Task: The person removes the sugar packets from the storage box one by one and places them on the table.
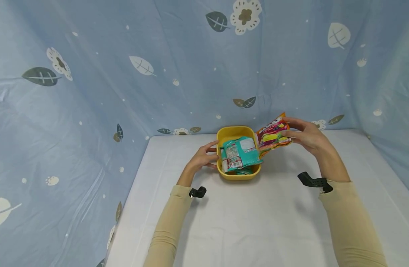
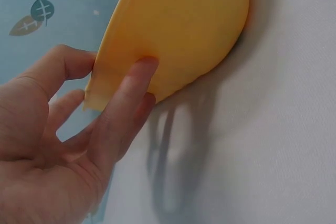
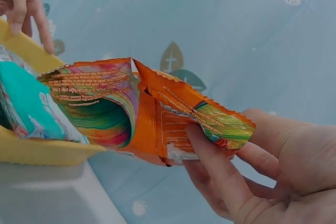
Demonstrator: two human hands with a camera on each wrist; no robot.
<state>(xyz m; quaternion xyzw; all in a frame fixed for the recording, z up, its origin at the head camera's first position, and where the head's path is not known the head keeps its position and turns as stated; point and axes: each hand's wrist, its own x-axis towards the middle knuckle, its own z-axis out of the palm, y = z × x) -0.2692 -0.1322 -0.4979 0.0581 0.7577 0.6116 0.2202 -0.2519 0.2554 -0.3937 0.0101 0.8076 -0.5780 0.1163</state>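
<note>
A yellow plastic bin [image 1: 236, 177] holds teal snack packets [image 1: 246, 154] with white label panels; the top one lies tilted against the right rim. My left hand [image 1: 201, 157] holds the bin's left side, some fingers against the outer wall and others at the rim, as the left wrist view shows. My right hand [image 1: 309, 137] pinches a colourful snack bag [image 1: 274, 134], pink and yellow on its front, by its right end. Its orange back and a crease show in the right wrist view. The bag hangs at the bin's upper right rim, partly against it.
The bin stands on a white-covered table [image 1: 251, 222] near its back edge. A blue curtain [image 1: 191, 74] printed with leaves and flowers hangs behind and at the sides. A small black camera [image 1: 313, 181] sits on the right wrist, another black camera [image 1: 198, 192] on the left.
</note>
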